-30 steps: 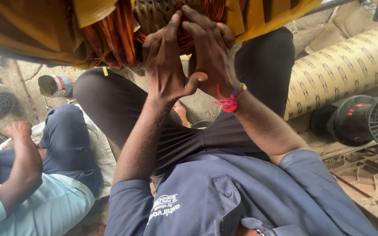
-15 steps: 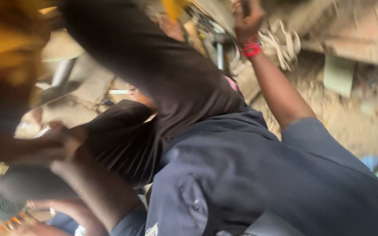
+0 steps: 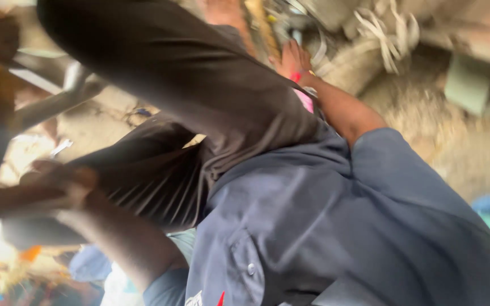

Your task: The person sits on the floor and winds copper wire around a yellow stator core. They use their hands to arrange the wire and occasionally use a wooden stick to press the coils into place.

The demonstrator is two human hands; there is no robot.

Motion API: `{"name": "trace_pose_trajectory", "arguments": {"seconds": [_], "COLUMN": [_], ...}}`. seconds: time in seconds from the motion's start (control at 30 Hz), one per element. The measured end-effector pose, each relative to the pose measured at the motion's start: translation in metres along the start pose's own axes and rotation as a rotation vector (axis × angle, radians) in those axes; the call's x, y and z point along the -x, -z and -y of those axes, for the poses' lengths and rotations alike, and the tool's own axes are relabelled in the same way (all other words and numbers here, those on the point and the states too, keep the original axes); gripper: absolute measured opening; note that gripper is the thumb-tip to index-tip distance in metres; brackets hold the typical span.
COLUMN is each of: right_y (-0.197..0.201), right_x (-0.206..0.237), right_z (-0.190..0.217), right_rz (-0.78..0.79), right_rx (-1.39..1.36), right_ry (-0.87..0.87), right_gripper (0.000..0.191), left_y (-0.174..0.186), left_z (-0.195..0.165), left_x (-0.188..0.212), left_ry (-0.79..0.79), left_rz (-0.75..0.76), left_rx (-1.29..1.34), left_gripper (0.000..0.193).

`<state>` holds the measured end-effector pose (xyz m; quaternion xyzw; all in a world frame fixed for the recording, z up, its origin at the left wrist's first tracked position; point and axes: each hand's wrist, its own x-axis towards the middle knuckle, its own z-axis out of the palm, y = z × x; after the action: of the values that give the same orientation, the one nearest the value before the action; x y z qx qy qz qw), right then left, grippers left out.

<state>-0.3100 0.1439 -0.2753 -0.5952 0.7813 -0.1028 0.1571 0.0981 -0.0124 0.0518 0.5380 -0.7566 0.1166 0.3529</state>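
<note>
Right hand (image 3: 295, 59) reaches among blurred metal parts (image 3: 290, 22) just beyond it; grasp indeterminate. Left hand (image 3: 58, 178) near dark trouser leg (image 3: 160, 73), closure indeterminate. Recommend steadying the view before gripping.

Single head-worn view, tilted steeply and looking down along the wearer's own body from very near. Blue shirt (image 3: 336, 226) fills the near lower right, dark trousers (image 3: 188, 107) cross the centre, dusty ground (image 3: 426, 113) lies far right. Blurred throughout; no second view shares the scene.
</note>
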Motion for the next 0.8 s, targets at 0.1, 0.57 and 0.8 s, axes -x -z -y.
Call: {"name": "trace_pose_trajectory", "arguments": {"seconds": [0.1,0.57,0.8], "right_y": [-0.006,0.219,0.348], "right_x": [-0.016,-0.007,-0.007], "right_z": [0.021,0.005,0.226], "right_rz": [0.103,-0.173,-0.092], "right_rx": [0.024,-0.612,-0.376], "right_ry": [0.152,0.456,0.994], "right_gripper": [0.052,0.066,0.068], "left_y": [-0.01,-0.004,0.007], "left_z": [-0.001,-0.008,0.0], "left_x": [-0.021,-0.045,-0.045], "left_ry": [-0.004,-0.076,-0.097], "left_rz": [0.032,-0.003,-0.039], "left_rx": [-0.003,0.004,0.072], "left_gripper": [0.088,0.077,0.067]}}
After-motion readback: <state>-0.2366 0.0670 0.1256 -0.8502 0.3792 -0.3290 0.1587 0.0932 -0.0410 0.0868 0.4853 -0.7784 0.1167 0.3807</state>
